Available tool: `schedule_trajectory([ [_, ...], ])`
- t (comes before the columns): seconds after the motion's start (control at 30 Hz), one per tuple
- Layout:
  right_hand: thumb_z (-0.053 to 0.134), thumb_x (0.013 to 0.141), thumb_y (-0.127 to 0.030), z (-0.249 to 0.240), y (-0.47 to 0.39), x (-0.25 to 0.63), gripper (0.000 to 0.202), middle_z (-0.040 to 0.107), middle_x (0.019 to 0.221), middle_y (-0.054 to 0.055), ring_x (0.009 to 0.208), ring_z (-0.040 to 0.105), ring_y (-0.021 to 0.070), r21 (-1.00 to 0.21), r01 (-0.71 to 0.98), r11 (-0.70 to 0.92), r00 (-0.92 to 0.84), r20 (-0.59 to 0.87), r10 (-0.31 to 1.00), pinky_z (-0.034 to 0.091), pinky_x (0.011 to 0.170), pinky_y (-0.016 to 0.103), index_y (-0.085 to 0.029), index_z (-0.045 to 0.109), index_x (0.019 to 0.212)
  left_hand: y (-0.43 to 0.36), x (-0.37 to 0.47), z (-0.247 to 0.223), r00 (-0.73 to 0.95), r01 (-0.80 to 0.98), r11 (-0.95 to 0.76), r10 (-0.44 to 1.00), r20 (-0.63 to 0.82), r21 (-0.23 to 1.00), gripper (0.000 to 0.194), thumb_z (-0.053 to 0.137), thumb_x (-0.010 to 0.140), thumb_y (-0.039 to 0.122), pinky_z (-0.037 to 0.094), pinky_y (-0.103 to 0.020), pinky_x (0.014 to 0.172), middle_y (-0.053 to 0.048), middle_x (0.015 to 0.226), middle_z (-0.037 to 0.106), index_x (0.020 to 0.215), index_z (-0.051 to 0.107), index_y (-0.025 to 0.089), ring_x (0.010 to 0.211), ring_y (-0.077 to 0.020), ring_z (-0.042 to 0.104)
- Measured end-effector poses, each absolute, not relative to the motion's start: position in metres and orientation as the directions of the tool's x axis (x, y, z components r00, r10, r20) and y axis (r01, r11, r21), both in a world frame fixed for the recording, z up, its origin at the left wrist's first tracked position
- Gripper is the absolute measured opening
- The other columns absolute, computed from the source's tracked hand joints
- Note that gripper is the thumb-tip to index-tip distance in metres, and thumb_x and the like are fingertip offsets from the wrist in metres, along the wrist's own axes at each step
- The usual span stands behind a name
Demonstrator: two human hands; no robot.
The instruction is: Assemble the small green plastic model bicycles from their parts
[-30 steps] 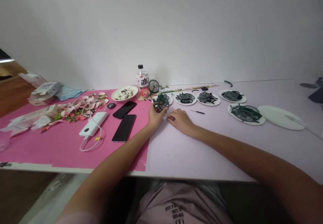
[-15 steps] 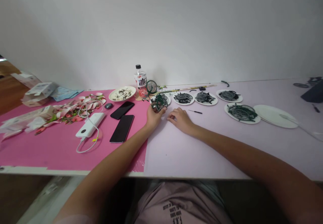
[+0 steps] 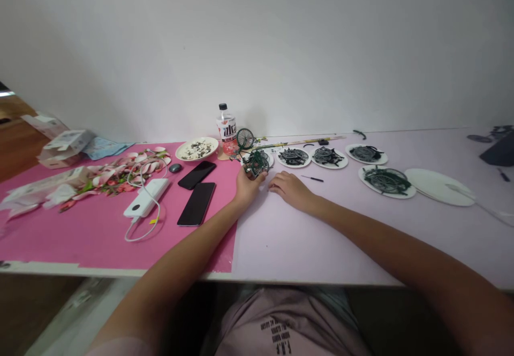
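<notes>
My left hand [image 3: 249, 187] is closed around a small dark-green model bicycle [image 3: 254, 160], which has a spoked wheel standing up at its far end. Where the fingers grip it is partly hidden. Just to the right, my right hand [image 3: 289, 187] rests on the lilac table surface, its fingers bent and pressed together, the tips pointing at the bicycle. Whatever is between those fingertips, if anything, is too small to make out. Behind the bicycle a white plate [image 3: 270, 158] shows in part. A small screwdriver [image 3: 313, 179] lies to the right of my right hand.
White plates [image 3: 308, 164] of dark wheels and strips stand along the back; another plate [image 3: 410, 194] carries green parts. A bottle [image 3: 228, 134], a bowl [image 3: 212, 147], two phones [image 3: 196, 204], a power bank [image 3: 146, 198] and artificial petals [image 3: 116, 176] are on the left.
The view has shifted slightly, so everything sits a little farther right. My hands keep nearly the same pose, with the bicycle still held in the left one.
</notes>
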State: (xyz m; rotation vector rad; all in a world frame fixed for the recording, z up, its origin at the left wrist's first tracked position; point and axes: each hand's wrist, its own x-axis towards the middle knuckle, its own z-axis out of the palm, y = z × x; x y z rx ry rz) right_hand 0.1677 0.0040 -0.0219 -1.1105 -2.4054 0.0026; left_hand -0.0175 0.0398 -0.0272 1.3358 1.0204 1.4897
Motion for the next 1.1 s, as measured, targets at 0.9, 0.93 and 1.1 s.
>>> schedule_trajectory([
  [0.9,0.057,0.103,-0.024,-0.026,0.006,0.165,0.012,0.065,0.095,0.008,0.095,0.058,0.0268,-0.298,0.609,0.735,-0.442,0.643,0.626,0.050,0.089,0.044,-0.022,0.065,0.094,0.036,-0.013,-0.026,-0.027,-0.045,-0.335,0.942,0.334,0.941,0.052,0.092,0.069,0.029,0.060,-0.042,0.092,-0.013,0.109,0.077,0.110,0.062,0.016,0.099,-0.0268,0.076],
  [0.93,0.057,0.103,-0.024,-0.025,0.006,0.165,0.011,0.065,0.094,0.008,0.095,0.058,0.0268,-0.325,0.610,0.723,-0.382,0.679,0.627,0.050,0.089,0.044,-0.022,0.064,0.095,0.035,-0.013,-0.026,-0.025,-0.058,-0.329,0.944,0.328,0.942,0.054,0.093,0.068,0.031,0.061,-0.042,0.092,-0.013,0.109,0.077,0.109,0.062,0.016,0.099,-0.0270,0.076],
  [1.1,0.056,0.103,-0.027,-0.022,0.008,0.168,0.009,0.063,0.094,0.007,0.094,0.057,0.0264,-0.440,0.611,0.658,-0.114,0.774,0.623,0.050,0.087,0.043,-0.024,0.061,0.096,0.027,-0.009,-0.021,0.040,-0.180,-0.253,0.964,0.264,0.951,0.064,0.097,0.063,0.039,0.062,-0.041,0.088,-0.014,0.107,0.078,0.111,0.061,0.016,0.094,-0.0259,0.077],
])
